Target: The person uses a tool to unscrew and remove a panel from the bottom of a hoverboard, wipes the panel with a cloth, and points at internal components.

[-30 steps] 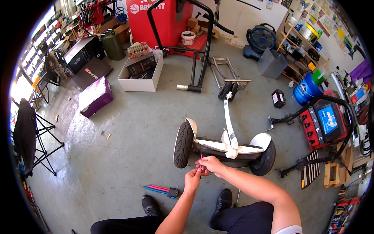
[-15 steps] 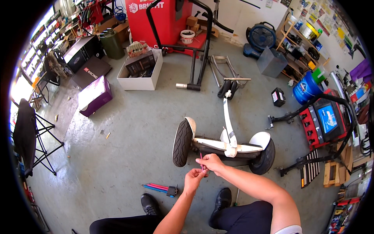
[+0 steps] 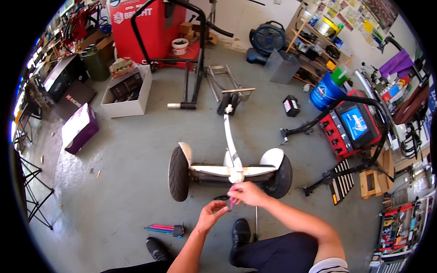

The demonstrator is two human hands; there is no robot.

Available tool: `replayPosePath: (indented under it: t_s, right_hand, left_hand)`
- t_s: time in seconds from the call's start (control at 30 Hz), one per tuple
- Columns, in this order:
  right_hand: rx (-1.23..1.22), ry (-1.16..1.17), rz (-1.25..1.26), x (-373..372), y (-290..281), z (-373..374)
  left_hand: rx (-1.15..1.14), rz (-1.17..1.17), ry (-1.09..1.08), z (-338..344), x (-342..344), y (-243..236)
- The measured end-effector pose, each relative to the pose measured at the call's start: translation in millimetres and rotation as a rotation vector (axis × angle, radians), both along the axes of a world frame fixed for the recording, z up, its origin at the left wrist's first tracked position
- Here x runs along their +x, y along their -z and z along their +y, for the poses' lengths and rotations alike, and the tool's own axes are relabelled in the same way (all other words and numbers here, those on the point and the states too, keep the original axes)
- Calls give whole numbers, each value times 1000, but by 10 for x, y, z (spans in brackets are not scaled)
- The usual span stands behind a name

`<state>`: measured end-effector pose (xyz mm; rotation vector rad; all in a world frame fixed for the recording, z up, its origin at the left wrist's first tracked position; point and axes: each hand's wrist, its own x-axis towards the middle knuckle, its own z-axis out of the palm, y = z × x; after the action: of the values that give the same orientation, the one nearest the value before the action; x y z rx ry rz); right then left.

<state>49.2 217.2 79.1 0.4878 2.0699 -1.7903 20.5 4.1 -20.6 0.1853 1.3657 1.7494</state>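
My right hand [image 3: 247, 194] pinches a thin pink hex key [image 3: 231, 201], which is blurred and points down between my hands. Just left of it is my left hand [image 3: 212, 215], its thumb and forefinger apart near the key's lower end. A small dark blurred shape [image 3: 221, 198] shows above the left fingertips; I cannot tell what it is. Beyond my hands, a white and black two-wheeled self-balancing scooter [image 3: 207, 170] rests on the floor, its white steering bar [image 3: 231, 139] stretching away from me. On the floor to the left lies a hex key set [image 3: 178, 230] with pink and blue keys in a black holder.
A screwdriver [image 3: 256, 225] lies by my right shoe [image 3: 241, 231]. Farther off are a metal frame [image 3: 223, 77], a white box of parts [image 3: 123, 108], a purple box [image 3: 82, 132], a black battery [image 3: 291, 105] and a blue bucket [image 3: 324, 93]. At right stands a red charger machine [image 3: 332, 136].
The view has swung right, so the scene sits farther left. My left fingers have parted from their pinch at the hex key, while my right hand still holds it.
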Motion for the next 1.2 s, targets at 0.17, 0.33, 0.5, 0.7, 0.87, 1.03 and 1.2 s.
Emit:
replayPosePath:
  t_s: [0.17, 0.33, 0.5, 0.7, 0.87, 1.03, 1.2]
  right_hand:
    - [141, 484, -13, 1072, 150, 715]
    - [223, 666, 121, 1180, 499, 850]
    - [388, 872, 379, 1078, 322, 1024]
    - [461, 1020, 306, 1046, 299, 1031]
    - [482, 1013, 323, 997, 318, 993]
    - [541, 1022, 353, 1014, 328, 996]
    - [466, 1107, 410, 1010, 442, 912]
  left_hand:
    - [15, -351, 91, 849, 412, -302]
    - [-42, -186, 256, 1450, 664, 15]
    - [32, -571, 146, 1692, 695, 89]
    - [104, -654, 96, 2078, 623, 179]
    - [152, -677, 49, 2155, 592, 112]
    - [227, -748, -2, 2192, 595, 69]
    - [192, -768, -47, 2228, 585, 97]
